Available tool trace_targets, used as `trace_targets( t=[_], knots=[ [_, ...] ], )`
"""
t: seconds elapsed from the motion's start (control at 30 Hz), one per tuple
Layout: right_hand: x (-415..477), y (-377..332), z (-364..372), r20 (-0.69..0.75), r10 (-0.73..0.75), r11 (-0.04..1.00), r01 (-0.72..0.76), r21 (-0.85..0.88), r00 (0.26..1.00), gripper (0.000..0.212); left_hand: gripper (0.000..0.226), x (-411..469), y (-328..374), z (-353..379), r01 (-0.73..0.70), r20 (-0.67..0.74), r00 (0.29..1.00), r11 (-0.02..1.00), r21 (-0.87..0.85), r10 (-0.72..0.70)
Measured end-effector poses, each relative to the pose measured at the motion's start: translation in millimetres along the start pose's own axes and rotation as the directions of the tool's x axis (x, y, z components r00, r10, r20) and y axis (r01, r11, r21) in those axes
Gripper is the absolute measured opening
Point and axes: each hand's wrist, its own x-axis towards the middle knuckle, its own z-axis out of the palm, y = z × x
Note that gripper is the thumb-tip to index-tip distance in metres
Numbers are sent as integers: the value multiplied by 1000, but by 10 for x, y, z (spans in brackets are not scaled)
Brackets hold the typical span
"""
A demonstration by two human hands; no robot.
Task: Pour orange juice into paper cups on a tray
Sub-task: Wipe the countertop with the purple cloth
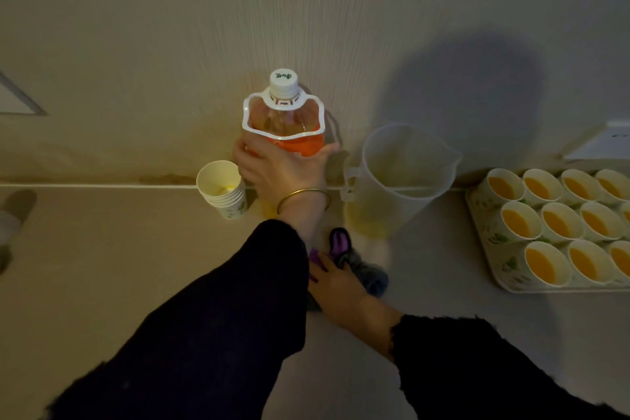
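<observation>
Resting on a crumpled purple-and-grey cloth (366,274) at the near edge of the counter (102,266), the right hand (341,283) is lying low. Its fingertips are hiding under the other arm's dark sleeve, so I cannot tell whether they are pinching the soft fabric or only pressing it.

Further out, the left hand (286,170), wearing a thin metal bangle (303,196), is wrapping its fingers and thumb around the orange juice bottle (283,126). The bottle is standing upright against the wall (170,27) with its white ribbed cap (283,81) on. It is clear, smooth plastic, about half full, with a wavy white carry loop hanging from its neck.

Just left of it a nested stack of paper cups (221,189) is sitting, thin-walled and light. To its right, a frosted plastic pitcher (405,177) with a spout is holding only a yellow trace at its base. At the far right, the patterned tray (491,235) is carrying rows of filled cups (521,223), packed rim to rim.

The risks, as I am judging them:
- The crossed arms are crowding each other, so a lift of the bottle may be knocking the cup stack or the pitcher handle.
- The bottle looks heavy and slick, so a one-handed grip could be slipping.
- The filled cups are soft paper and close to the edge of view, so a nudge to the tray would be slopping juice.
</observation>
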Motion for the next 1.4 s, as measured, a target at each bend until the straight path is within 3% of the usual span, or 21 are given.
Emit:
trace_targets(
  t=[0.13, 0.27, 0.37, 0.53, 0.67, 0.87, 1.07, 1.27, 1.4],
  knots=[
    [-27, 18, 8, 0, -18, 1000, 18, 4, 1000, 63, 136, -22, 1, -67, 21, 88, 996, 1000, 23, -23],
    [-104, 45, 5, -7, -30, 1000, 30, -3, 1000, 74, 141, -30, -203, -255, 42, 185, 982, 996, -85, -26],
    [-102, 16, 0, 9, -26, 1000, 26, 17, 1000, 72, 121, 12, -592, -478, -56, 217, 974, 997, -59, 68],
    [145, -239, -123, 22, -43, 999, 43, -21, 999, 68, 89, 278, -1167, -713, -95, 232, 971, 988, 123, 65],
    [379, -484, -218, 45, -32, 994, 37, -99, 998, 66, 99, 500, -1333, -714, -56, 244, 970, 985, 161, 15],
    [529, -629, -228, 1, -39, 998, 39, -51, 999, 64, 111, 806, -1377, -498, -2, 368, 930, 999, 48, -16],
    [742, -994, -391, 77, 98, 986, -86, -144, 992, 57, 91, 911, -1494, -350, -37, 388, 921, 998, 41, 18],
    [1066, -1202, -516, 19, 236, 968, -237, 82, 972, 53, 80, 1159, -1478, -545, -140, 359, 926, 989, 36, 118],
    [1203, -1244, -766, -8, 331, 937, -328, 122, 944, 54, 80, 1374, -1427, -791, -218, 370, 908, 976, 16, 196]
  ],
)
